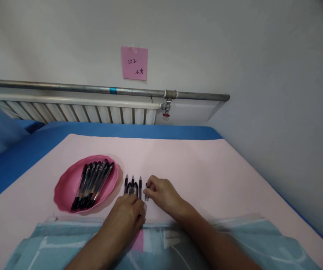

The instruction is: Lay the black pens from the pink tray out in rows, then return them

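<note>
A pink shell-shaped dish (65,185) holds several black pens (92,183) lying side by side. To its right, three black pens (133,184) lie in a row on the pink sheet (206,168). My left hand (129,215) rests knuckles-up over the near ends of this row, fingers curled. My right hand (163,195) pinches another black pen (146,192) at the right end of the row, its fingers closed round it.
A blue mattress edge (122,130) borders the pink sheet at the back and left. A light blue patterned cloth (234,240) covers the near edge. Behind stand a white radiator (79,110), a metal pipe (93,89) and a pink note (134,63) on the wall.
</note>
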A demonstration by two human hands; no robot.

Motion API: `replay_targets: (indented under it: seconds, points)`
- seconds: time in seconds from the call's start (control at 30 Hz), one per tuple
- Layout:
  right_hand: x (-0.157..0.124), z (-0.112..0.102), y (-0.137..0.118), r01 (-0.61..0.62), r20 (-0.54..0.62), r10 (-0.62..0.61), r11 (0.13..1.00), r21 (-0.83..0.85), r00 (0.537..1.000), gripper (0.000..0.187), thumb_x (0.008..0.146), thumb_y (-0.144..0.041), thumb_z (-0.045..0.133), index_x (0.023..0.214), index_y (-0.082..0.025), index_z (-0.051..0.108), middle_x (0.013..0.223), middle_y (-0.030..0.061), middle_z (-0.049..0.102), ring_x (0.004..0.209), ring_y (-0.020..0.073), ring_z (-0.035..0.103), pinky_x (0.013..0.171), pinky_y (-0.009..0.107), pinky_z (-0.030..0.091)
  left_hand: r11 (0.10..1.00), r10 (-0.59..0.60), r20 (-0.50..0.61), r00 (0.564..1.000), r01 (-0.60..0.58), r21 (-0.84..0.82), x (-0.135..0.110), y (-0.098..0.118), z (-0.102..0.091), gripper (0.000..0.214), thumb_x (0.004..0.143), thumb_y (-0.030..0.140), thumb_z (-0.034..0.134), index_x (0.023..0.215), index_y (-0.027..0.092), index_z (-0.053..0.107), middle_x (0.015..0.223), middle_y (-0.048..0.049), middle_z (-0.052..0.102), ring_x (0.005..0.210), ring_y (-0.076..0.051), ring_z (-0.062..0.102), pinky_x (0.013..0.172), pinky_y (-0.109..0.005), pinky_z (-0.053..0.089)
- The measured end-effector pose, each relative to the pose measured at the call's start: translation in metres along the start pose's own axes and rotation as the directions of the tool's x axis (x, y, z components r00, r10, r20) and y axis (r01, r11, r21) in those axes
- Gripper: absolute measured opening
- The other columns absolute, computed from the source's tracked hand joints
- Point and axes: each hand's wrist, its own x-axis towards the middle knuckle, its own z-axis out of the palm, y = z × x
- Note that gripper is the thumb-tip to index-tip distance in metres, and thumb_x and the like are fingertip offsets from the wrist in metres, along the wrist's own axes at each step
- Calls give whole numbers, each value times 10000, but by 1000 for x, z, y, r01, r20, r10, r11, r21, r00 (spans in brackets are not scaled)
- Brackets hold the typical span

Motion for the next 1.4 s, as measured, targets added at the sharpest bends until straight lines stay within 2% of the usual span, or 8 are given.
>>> replay_targets:
  seconds: [0.63,0.8,0.9,0.97,1.07,1.13,1.2,1.4]
  points:
    - [-1,10,-8,112,-32,-114,991,-67,993,134,819,-234,498,711,-182,558,655,-16,578,596,99,477,548,210,291,1000,-5,1,1000,5,21,0,-1,-1,182,823,184,444,773,175,619,833,-63,623,797,-201,528,730,-329,374]
    - [2,-3,-3,20,-132,-13,998,52,991,183,838,-280,458,713,-191,557,635,-15,566,597,114,491,564,220,337,993,-52,-78,996,43,-113,-2,-8,-19,177,834,223,436,801,182,606,806,-44,624,773,-181,548,689,-286,395]
    - [3,-8,-1,6,-157,10,995,100,988,188,825,-278,457,682,-190,541,630,-14,558,604,120,503,581,229,359,958,-242,-292,925,181,-223,-7,-25,-43,205,846,286,415,864,209,604,800,-13,645,739,-155,578,665,-251,409]
    - [4,-8,0,17,-157,0,994,109,988,192,818,-288,457,669,-193,532,619,-17,545,594,124,498,580,237,361,894,-441,-399,804,351,-280,-11,-45,-61,222,834,350,428,893,230,604,784,6,660,709,-150,598,639,-237,415]
    - [5,-6,1,32,-153,-14,992,119,988,201,809,-304,451,650,-199,517,588,-25,512,568,126,475,564,245,356,738,-670,-386,634,625,-254,-21,-80,-80,284,830,405,394,918,237,606,735,6,674,681,-163,622,607,-240,418]
    - [6,-5,0,32,-146,-13,992,125,989,204,806,-307,446,644,-202,511,575,-28,496,560,128,466,557,248,354,684,-720,-324,614,706,-183,-26,-99,-85,311,826,388,376,904,216,622,755,-24,692,711,-185,639,621,-256,424]
    - [5,-5,0,22,-133,-6,993,118,991,198,801,-306,445,647,-203,515,571,-27,494,558,130,464,553,250,353,673,-729,-281,625,728,-128,-28,-109,-84,330,809,382,390,894,191,645,786,-64,707,754,-219,649,639,-282,427]
    - [4,-6,-1,19,-97,-10,996,91,995,179,788,-295,442,656,-202,520,594,-18,531,569,135,488,553,250,359,662,-734,-255,629,746,-64,-24,-115,-73,412,788,332,422,1055,94,625,984,-182,694,915,-303,632,733,-354,429]
